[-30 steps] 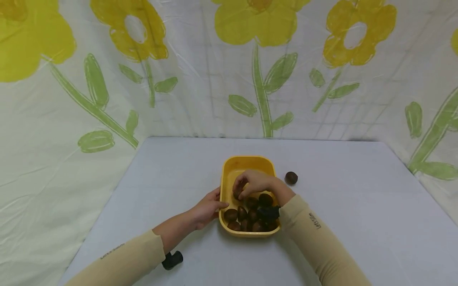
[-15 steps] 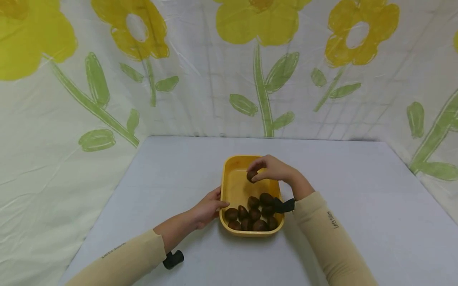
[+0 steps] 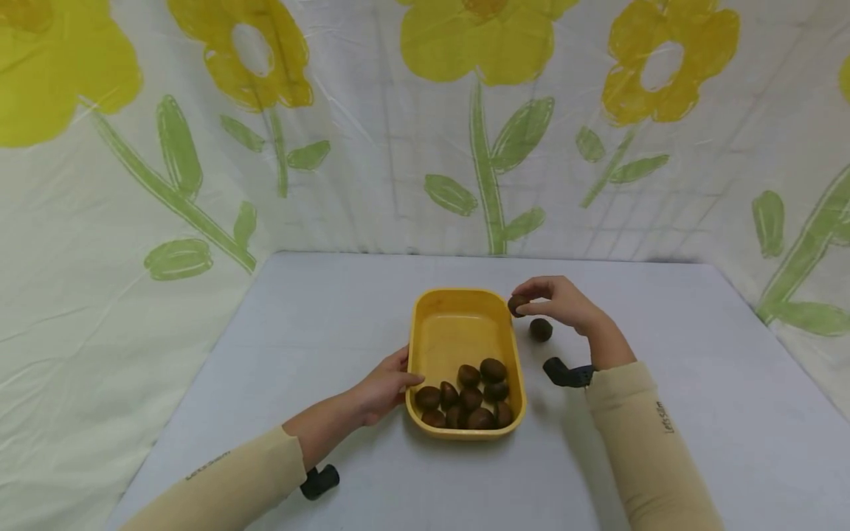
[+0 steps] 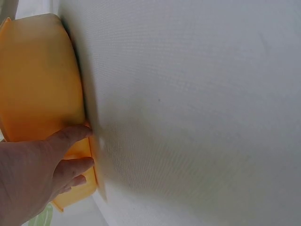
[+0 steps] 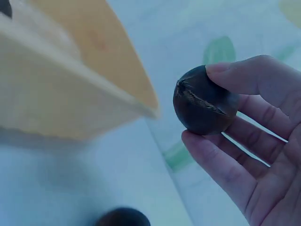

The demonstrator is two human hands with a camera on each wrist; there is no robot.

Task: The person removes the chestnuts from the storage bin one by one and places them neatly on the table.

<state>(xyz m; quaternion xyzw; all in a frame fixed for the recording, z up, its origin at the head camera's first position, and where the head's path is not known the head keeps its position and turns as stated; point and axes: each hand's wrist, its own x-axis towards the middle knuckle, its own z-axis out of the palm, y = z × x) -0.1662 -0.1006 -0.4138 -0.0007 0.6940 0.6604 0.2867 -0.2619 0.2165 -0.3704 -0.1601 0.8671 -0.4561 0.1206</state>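
My right hand (image 3: 559,301) pinches a dark brown chestnut (image 5: 200,108) between thumb and fingertips, just outside the right rim of a yellow plastic tray (image 3: 448,335). A pale split seam runs across the chestnut's shell in the right wrist view. On the table below that hand lies a loose chestnut (image 3: 541,330). My left hand (image 3: 381,387) grips the tray's left side, thumb over the rim and fingers along the outer wall. Several chestnuts (image 3: 470,399) are gathered in the near end of the tray, while its far end shows bare yellow bottom.
The white table (image 3: 325,310) extends around the tray on every side. Behind its far edge hangs a white sheet (image 3: 358,184) printed with yellow flowers. A black wrist camera (image 3: 320,481) is strapped under the left sleeve, another wrist camera (image 3: 567,372) by the right.
My right hand has picked a chestnut out of the tray's middle and carried it right, over the rim to above the table. My left hand stays on the tray.
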